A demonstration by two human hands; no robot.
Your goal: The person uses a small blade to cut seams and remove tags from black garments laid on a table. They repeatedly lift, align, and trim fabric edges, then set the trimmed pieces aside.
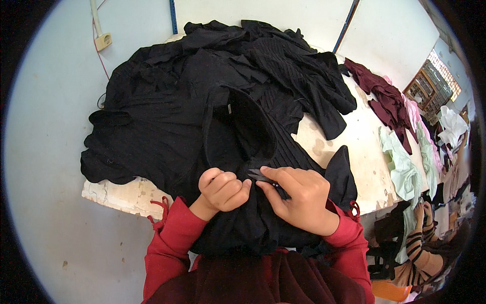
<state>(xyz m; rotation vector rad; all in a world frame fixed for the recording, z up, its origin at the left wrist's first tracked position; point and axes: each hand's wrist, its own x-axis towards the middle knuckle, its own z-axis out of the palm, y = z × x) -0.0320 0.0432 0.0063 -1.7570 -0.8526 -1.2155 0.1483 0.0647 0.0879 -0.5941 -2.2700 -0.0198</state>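
Observation:
A black garment (235, 223) hangs over the table's near edge and down onto my lap, its stiff collar (266, 119) standing up in a loop. Fingers curled, my left hand (223, 190) pinches the black cloth just below the collar. Between the thumb and fingers of my right hand (301, 195) is a small pair of dark thread snips (257, 175). Their blades point left, at the cloth close to my left fingertips. Whether the blades touch a thread is too small to tell.
More black garments (217, 66) are heaped over the pale, stained table (362, 167). At the right lie maroon (387, 99) and mint green cloth (400, 162). Another person in a striped sleeve (422, 248) works at the lower right. A wall socket (104, 41) is at the upper left.

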